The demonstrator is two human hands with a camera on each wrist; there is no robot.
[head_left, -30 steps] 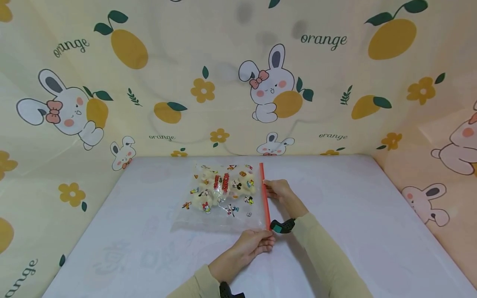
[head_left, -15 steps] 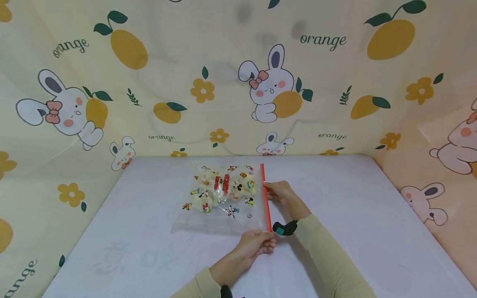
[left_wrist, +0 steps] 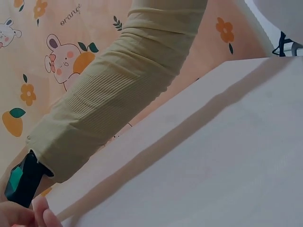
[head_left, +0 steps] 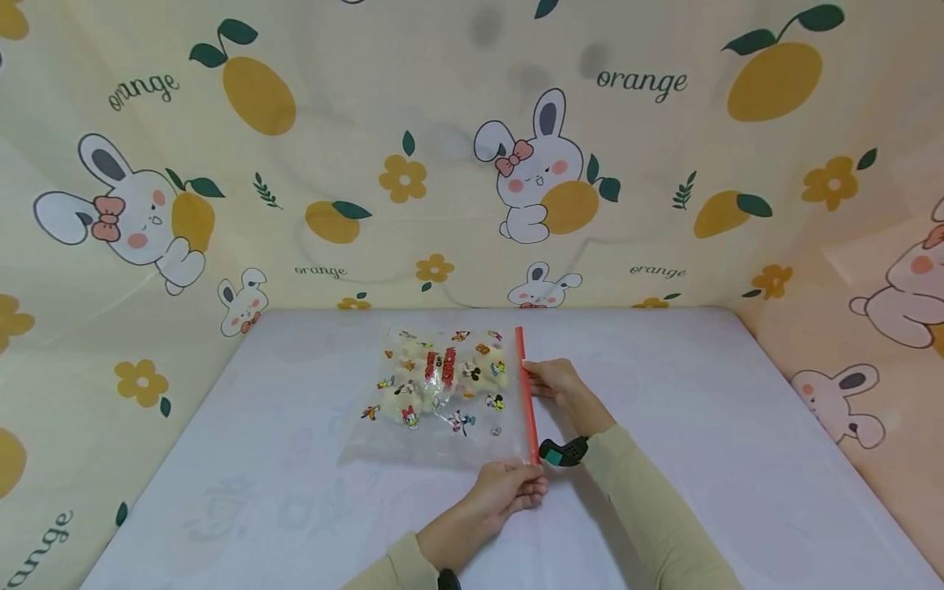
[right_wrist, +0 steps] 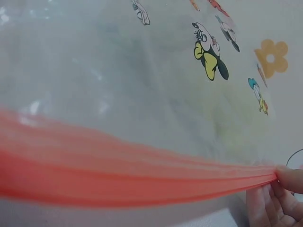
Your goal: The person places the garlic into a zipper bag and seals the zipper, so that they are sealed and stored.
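Observation:
A clear zip bag (head_left: 472, 438) printed with small cartoon figures lies on the table, with pale yellowish lumps inside whose kind I cannot tell. Its red zip edge (head_left: 528, 418) runs along the right side, pointing away from me. At the near end of that edge, my left hand (head_left: 496, 496) pinches the corner between thumb and fingers. My right hand (head_left: 558, 385) pinches the red strip farther up, nearer its far end. The right wrist view shows this grip close up, thumb on the red strip (right_wrist: 142, 182). Only some left fingers (left_wrist: 42, 213) show in the left wrist view.
The table (head_left: 295, 508) has a white cover. A cream cloth (head_left: 442, 106) with rabbits and oranges hangs along its back and sides. Black devices are strapped to both wrists, the right wrist device (head_left: 564, 451) standing close beside the zip edge.
The bag and its red edge have shifted slightly toward me, my left hand moving with the corner. My right hand has moved a little to the right, still pinching the strip.

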